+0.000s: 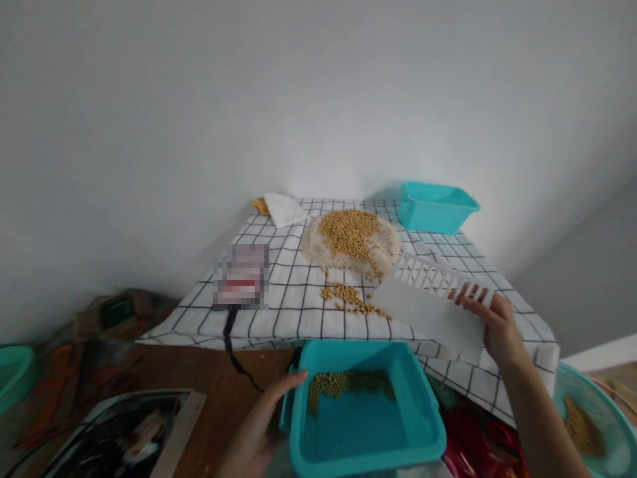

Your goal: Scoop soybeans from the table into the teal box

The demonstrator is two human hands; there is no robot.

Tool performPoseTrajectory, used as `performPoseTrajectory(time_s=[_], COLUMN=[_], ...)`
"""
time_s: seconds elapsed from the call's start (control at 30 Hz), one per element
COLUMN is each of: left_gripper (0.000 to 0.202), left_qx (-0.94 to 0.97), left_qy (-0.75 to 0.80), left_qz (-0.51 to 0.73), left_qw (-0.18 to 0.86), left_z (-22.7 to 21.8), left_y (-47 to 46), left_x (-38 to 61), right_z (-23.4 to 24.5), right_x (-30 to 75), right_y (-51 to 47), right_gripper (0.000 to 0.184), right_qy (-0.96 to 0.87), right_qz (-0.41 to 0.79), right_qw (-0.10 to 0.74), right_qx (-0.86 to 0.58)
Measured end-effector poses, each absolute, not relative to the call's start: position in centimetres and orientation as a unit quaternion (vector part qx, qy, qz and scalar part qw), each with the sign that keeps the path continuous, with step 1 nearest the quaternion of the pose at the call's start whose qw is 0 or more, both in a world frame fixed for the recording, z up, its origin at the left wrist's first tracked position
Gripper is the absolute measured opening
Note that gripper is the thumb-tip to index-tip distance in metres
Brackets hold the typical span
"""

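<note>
My left hand (271, 405) grips the left rim of a turquoise plastic bin (368, 431) just below the table's front edge. Soybeans (348, 382) lie along the far side of its floor. My right hand (497, 325) is closed on a flat white slotted plastic board (432, 302), fingers through its slots, tilted over the table's right front. Beside the board's left edge lie loose soybeans (348, 295). Behind them, a larger heap of soybeans (351, 229) rests on a round spread of pale grains (313, 242), possibly rice.
A second turquoise bin (432, 209) stands at the back right of the checked tablecloth (283, 285). A blurred flat device (241, 275) with a black strap lies at left, a white cloth or paper (283, 209) behind. A basin (592, 425) sits low at right.
</note>
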State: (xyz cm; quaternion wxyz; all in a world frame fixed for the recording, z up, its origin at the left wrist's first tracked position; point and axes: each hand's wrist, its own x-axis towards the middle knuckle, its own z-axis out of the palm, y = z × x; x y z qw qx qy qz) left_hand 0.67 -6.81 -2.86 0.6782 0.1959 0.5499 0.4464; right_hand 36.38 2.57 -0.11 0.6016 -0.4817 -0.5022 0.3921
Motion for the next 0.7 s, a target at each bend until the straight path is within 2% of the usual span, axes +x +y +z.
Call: performPoseTrajectory(time_s=[0.07, 0.17, 0.27, 0.37, 0.5, 0.7], left_gripper=[0.019, 0.013, 0.022, 0.027, 0.012, 0.009], left_qx=[0.158, 0.139, 0.187, 0.163, 0.058, 0.095], left_qy=[0.542, 0.542, 0.535, 0.519, 0.516, 0.537], left_qz=[0.426, 0.459, 0.514, 0.499, 0.429, 0.452], left_qw=[0.707, 0.69, 0.644, 0.675, 0.739, 0.706], left_z=[-3.0, -4.0, -5.0, -4.8, -3.6, -3.8], left_y=[-6.6, -6.9, -7.4, -7.3, -6.6, -7.0], left_x=[0.5, 0.0, -0.2, 0.1, 0.6, 0.0], right_z=[-0.1, -0.2, -0.2, -0.1, -0.1, -0.1], right_x=[36.2, 36.7, 37.4, 37.8, 37.3, 36.9], right_y=[2.7, 2.6, 2.5, 2.4, 2.4, 2.6], right_gripper=[0.009, 0.009, 0.008, 0.007, 0.008, 0.008], right_qy=[-0.491, -0.485, -0.487, -0.485, -0.476, -0.473], right_qz=[0.405, 0.393, 0.363, 0.346, 0.366, 0.362], right_qw=[0.601, 0.611, 0.624, 0.629, 0.623, 0.622], right_qx=[-0.484, -0.488, -0.493, -0.499, -0.502, -0.508])
